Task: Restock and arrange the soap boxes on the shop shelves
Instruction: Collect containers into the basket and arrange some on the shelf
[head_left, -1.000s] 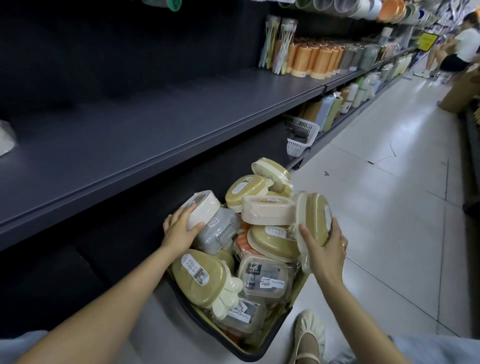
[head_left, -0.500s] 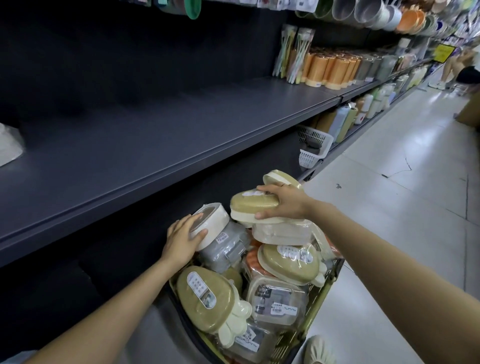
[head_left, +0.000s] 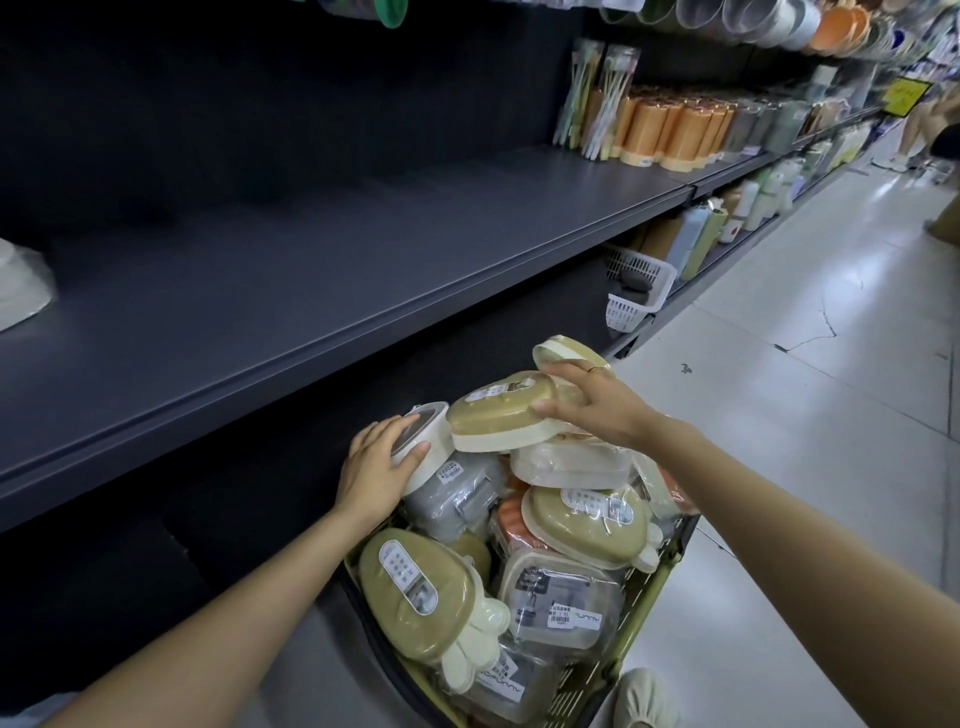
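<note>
Boxes (head_left: 498, 418) in the basket (head_left: 644, 603) look light, rigid and film-slick. One is gripped by the right hand (head_left: 592, 402), a round tub (head_left: 423, 441) by the left hand (head_left: 376, 470); rims are best held.

I see a dark grey shelf (head_left: 322, 270) running along the aisle, bare across its middle, with a white wrapped item (head_left: 21, 291) at its left end and orange cups (head_left: 670, 135) beside packaged toothbrushes (head_left: 597, 98) at its far right. A basket (head_left: 644, 613) of soap boxes (head_left: 415, 587) sits on the pale tiled floor (head_left: 810, 415).
</note>
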